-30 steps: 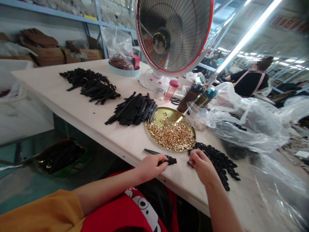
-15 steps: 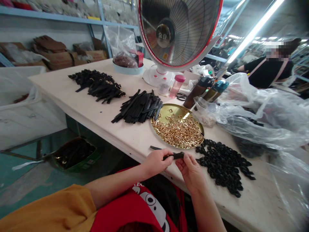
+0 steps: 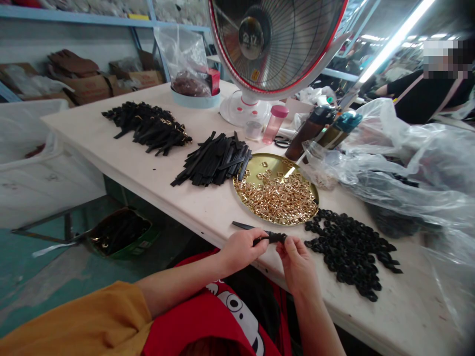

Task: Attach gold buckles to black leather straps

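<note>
Between my two hands, at the table's front edge, is a black strap (image 3: pixel 275 238) that looks twisted or knotted in its middle. My left hand (image 3: pixel 245 251) pinches it from the left, and a flat tail sticks out past the fingers over the tabletop. My right hand (image 3: pixel 297 258) has thumb and fingers closed on the strap's right end. Just beyond the hands lies a round gold tray (image 3: pixel 256 160) bearing many small gold buckles (image 3: pixel 282 200). To the right is a heap of black looped pieces (image 3: pixel 345 247); to the left, a pile of flat black straps (image 3: pixel 215 160).
Farther left lie black straps with gold fittings (image 3: pixel 148 126). A fan (image 3: pixel 245 110) stands behind the tray, near a pink bottle (image 3: pixel 275 126) and dark bottles (image 3: pixel 309 131). Clear plastic bags (image 3: pixel 408 148) crowd the right side. A bin (image 3: pixel 122 232) sits on the floor. Another person (image 3: pixel 426 94) is at back right.
The view has shifted slightly. The strap's middle now looks more twisted and bunched, and my right hand has drawn a little to the right along with its end.
</note>
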The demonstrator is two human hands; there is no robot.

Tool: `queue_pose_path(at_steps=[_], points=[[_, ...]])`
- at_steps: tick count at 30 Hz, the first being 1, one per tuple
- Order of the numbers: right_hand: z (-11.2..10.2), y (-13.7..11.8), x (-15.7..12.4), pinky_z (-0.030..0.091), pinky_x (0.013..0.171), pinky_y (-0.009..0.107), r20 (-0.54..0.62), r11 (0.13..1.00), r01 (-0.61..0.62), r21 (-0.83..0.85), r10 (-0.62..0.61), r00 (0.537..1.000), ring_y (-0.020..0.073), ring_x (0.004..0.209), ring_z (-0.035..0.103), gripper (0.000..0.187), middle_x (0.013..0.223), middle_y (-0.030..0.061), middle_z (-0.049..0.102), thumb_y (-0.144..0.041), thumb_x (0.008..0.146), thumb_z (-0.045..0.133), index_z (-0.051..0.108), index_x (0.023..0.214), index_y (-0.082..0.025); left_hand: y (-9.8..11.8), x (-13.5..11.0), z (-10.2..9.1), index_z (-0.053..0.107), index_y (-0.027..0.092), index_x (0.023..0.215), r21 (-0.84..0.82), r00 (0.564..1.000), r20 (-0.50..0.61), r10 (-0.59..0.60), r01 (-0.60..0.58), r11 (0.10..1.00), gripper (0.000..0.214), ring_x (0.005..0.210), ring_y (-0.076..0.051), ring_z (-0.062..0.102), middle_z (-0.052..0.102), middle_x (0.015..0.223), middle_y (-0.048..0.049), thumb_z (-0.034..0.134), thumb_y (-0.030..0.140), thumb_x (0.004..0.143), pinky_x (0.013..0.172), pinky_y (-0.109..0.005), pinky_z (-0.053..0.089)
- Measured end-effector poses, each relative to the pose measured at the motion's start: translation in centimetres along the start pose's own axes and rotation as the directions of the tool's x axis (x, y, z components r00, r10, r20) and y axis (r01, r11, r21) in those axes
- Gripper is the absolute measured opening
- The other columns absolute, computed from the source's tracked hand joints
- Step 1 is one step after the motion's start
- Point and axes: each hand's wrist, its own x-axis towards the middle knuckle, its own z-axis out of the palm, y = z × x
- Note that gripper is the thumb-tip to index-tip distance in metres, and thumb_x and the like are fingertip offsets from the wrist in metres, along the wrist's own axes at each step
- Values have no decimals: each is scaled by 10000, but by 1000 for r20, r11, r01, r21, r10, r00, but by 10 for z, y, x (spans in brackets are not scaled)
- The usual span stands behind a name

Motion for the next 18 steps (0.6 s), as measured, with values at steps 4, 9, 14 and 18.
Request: queue_pose_path(at_steps=[4,9,14,18], points=[[-5,2,-3,397,629,249,-32,962,127,-241,-139,990,108,601,498,206,634,-45,561,-404,697,649,587,707,-207,-1,2,-2,620,171,951,30,997,71,16,-18,999,298,660,-120,525,624,755,-3,401,319,814,610,-199,381],[-7,-2,-8,403,674,283,66,830,281,-481,-286,956,142,667,525,187,690,-13,588,-393,751,587,595,762,-206,2,2,-8,628,183,936,71,984,175,22,-35,997,283,631,-118,522,622,721,2,404,295,802,579,-192,363],[-11,1,-7,419,649,292,74,849,256,-463,-251,965,148,638,541,184,668,-8,596,-373,706,637,598,764,-203,6,3,-16,633,179,862,75,973,232,-5,-13,997,255,564,-108,502,588,613,15,412,279,784,523,-186,329],[-14,7,-6,422,587,266,20,963,62,-263,-59,998,113,560,529,217,677,-37,599,-384,669,666,616,818,-236,7,4,-19,634,179,826,64,957,289,-34,16,998,240,523,-104,486,562,548,29,421,274,767,499,-188,311]])
